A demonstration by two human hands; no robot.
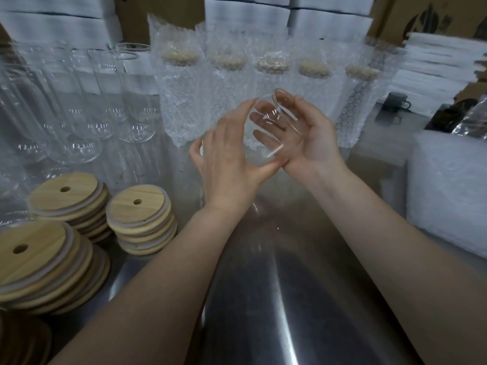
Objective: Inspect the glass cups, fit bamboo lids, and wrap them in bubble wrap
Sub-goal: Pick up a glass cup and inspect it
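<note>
Both hands are meeting above the middle of the table (263, 299). The left hand (229, 156) is wrapping the near side of a clear glass cup (275, 119), and the right hand (311, 135) is cradling it from the other side. The cup is hanging tilted in the air, off the steel. The left fingers (238, 111) are curving over its top with the thumb tucked underneath. The right fingers are showing through the glass, and the right thumb is hooking over the upper rim, so both hands are clamping the cup between them.

Just behind the hands, a row of wrapped cups (184, 96) is standing upright in bubble wrap along the back, with lids showing through the plastic. That row is closing off the far side. To the left, bare glass cups (87, 119) are packed close together. In front of them, stacks of bamboo lids (139, 217) are crowding the left edge, each lid with a small hole.

On the right, a white padded stack (448, 191) is walling in that side, and a grey mug (396, 101) is sitting well back beyond it. Cardboard boxes (390, 14) and more white stacks are rising behind everything.

The open room is the bare steel strip running from under the hands toward the viewer — the forearms are reaching out over it.
</note>
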